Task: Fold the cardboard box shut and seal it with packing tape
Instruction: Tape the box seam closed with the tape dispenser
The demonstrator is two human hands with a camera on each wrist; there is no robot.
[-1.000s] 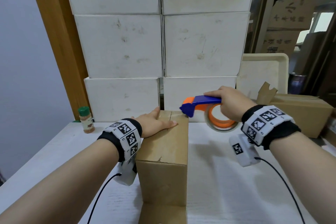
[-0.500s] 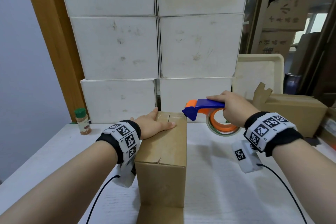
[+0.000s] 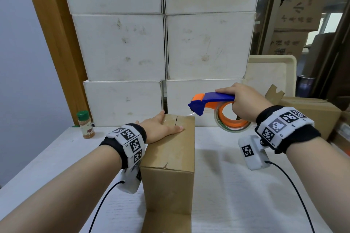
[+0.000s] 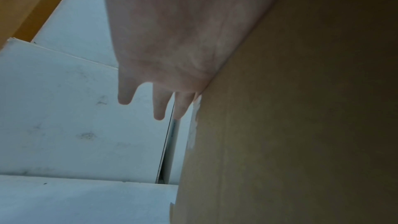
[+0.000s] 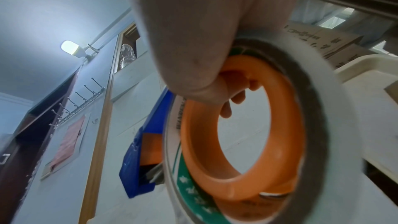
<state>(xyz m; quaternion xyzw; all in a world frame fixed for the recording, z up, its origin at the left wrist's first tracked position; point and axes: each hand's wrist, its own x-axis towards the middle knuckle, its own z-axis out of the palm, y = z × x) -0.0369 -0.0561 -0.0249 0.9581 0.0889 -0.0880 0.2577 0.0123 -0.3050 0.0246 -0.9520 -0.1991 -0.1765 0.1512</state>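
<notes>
A tall brown cardboard box stands on the white table, its top flaps folded shut with a seam down the middle. My left hand lies flat on the top's far left part, fingers straight, palm against the box wall in the left wrist view. My right hand grips a blue and orange tape dispenser with a roll of clear tape, held in the air just right of the box's far right corner. Its fingers curl through the orange ring.
Stacked white boxes form a wall right behind the box. A green-capped spice jar stands at the table's back left. A second brown carton and a cream tray sit at the back right. Cables trail from both wrists.
The right hand has lifted the dispenser slightly and drawn it to the right, off the box's far corner. The left hand stays flat on the box top.
</notes>
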